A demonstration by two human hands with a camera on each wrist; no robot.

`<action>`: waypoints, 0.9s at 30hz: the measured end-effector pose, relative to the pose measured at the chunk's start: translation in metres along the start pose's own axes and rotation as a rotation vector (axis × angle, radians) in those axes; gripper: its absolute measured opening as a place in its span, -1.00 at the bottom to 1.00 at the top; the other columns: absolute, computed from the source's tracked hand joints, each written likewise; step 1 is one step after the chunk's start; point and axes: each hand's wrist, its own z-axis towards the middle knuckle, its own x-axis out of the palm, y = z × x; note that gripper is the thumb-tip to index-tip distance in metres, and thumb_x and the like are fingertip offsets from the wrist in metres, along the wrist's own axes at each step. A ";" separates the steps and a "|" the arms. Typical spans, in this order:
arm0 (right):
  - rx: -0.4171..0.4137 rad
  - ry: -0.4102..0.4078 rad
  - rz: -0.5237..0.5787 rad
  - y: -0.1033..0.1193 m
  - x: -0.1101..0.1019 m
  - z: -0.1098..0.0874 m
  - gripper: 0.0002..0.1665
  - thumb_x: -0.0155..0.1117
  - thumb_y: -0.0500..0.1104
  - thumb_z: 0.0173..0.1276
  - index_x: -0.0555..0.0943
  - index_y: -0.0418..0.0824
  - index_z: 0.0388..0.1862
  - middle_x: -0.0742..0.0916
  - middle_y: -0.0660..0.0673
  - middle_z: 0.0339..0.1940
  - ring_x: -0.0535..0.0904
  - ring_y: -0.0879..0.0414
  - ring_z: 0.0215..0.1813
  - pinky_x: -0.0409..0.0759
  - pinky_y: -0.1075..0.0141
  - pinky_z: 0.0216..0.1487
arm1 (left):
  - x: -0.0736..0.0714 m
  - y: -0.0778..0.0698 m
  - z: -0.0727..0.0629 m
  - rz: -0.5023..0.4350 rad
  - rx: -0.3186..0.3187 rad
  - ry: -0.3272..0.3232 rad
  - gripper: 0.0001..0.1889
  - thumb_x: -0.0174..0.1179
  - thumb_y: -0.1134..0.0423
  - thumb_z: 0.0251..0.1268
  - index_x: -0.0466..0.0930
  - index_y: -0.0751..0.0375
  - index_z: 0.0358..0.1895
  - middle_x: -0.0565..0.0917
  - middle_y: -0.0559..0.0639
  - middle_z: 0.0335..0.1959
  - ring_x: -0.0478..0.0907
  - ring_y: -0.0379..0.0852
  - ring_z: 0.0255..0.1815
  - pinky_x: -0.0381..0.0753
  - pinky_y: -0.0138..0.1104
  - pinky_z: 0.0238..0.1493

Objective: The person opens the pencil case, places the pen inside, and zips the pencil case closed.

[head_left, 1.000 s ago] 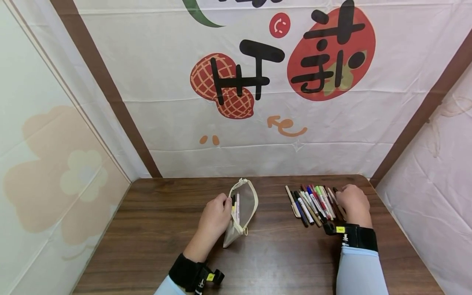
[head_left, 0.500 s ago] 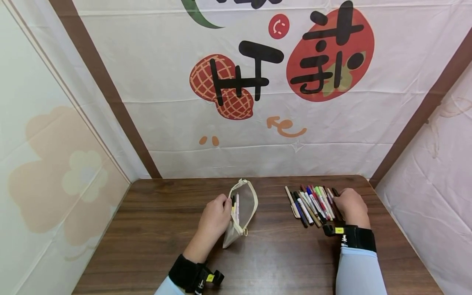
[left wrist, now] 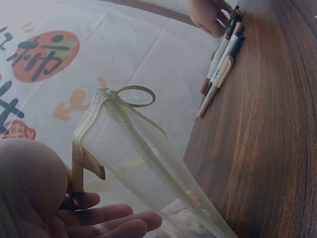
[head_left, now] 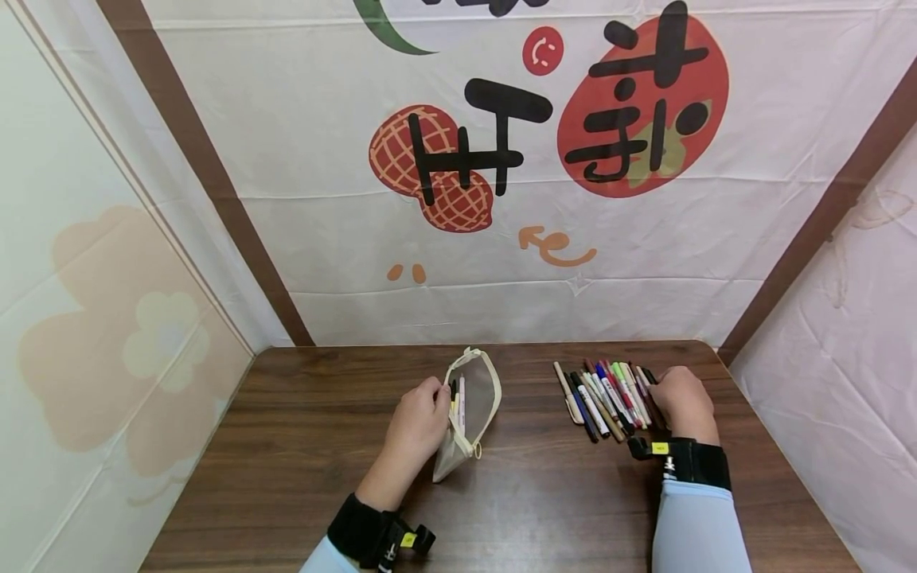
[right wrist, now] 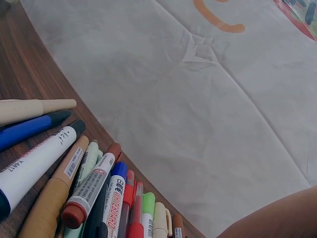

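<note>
My left hand (head_left: 419, 422) grips the near-left rim of a pale mesh pencil pouch (head_left: 482, 398), its zipped mouth spread wide in the head view. A few pens (head_left: 461, 402) stand inside the pouch. In the left wrist view the pouch's corner bears a ring (left wrist: 137, 95), and my thumb and fingers pinch its edge strip. My right hand (head_left: 684, 402) is at the right end of a row of pens (head_left: 609, 398), pinching a dark pen (head_left: 649, 376); its fingertips are mostly hidden in the head view. The right wrist view shows the pens close up, including a white marker (right wrist: 39, 163).
The brown wooden table (head_left: 301, 446) ends at a back edge against a printed white cloth (head_left: 344, 310). Cloth panels also stand at left and right. A beige pen (head_left: 568, 391) lies at the left end of the row.
My right hand has moved slightly down and left at the row's right end, and the dark pen there has shifted a little. My left hand and the pouch stay almost still.
</note>
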 end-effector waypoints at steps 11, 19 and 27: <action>0.099 0.012 0.051 -0.001 -0.001 0.001 -0.44 0.29 -0.03 0.69 0.67 -0.40 0.44 0.67 -0.57 0.44 0.69 -0.42 0.27 0.77 -0.24 0.12 | 0.001 0.000 -0.001 -0.011 -0.004 0.011 -0.66 0.02 0.15 0.85 0.56 0.13 -0.27 0.60 -0.04 -0.53 0.49 -0.11 -0.55 0.49 -0.24 -0.43; 0.093 -0.015 0.058 -0.001 -0.004 -0.002 -0.63 0.23 -0.05 0.72 0.80 -0.33 -0.02 0.75 -0.48 0.17 0.68 -0.31 0.05 0.72 -0.13 -0.06 | 0.002 0.000 -0.001 -0.013 -0.003 0.007 -0.67 0.03 0.16 0.85 0.58 0.13 -0.26 0.62 -0.06 -0.54 0.52 -0.13 -0.54 0.50 -0.23 -0.42; 0.079 -0.100 0.065 0.002 -0.007 -0.005 -0.57 0.18 -0.05 0.74 0.82 -0.37 0.08 0.82 -0.46 0.02 0.74 -0.23 -0.15 0.67 -0.02 -0.27 | 0.003 0.000 -0.001 -0.013 -0.003 0.018 -0.68 0.02 0.15 0.85 0.60 0.14 -0.22 0.62 -0.05 -0.52 0.51 -0.12 -0.54 0.49 -0.24 -0.42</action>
